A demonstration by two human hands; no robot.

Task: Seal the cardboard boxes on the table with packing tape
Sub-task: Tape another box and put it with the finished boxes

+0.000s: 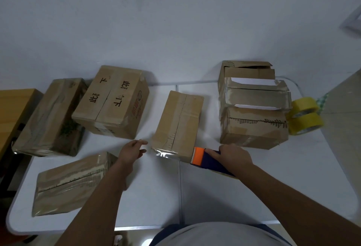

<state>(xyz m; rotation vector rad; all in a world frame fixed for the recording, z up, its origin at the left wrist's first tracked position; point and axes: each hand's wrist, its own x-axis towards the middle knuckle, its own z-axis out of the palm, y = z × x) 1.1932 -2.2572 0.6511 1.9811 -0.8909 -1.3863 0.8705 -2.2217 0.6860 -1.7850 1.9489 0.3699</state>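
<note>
Right hand (pixel 235 155): grips tape dispenser (pixel 207 160) at middle box (pixel 178 124) near edge.
Left hand (pixel 132 151): released, beside box.
Risk: unbraced box slides, tape wrinkles.

Left hand (pixel 131 151) open, right hand (pixel 234 156) gripping

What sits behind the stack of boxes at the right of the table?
Two yellow tape rolls, one stacked on the other, show past the right edge of the stack of boxes. Whatever lies directly behind the stack is covered.
</note>
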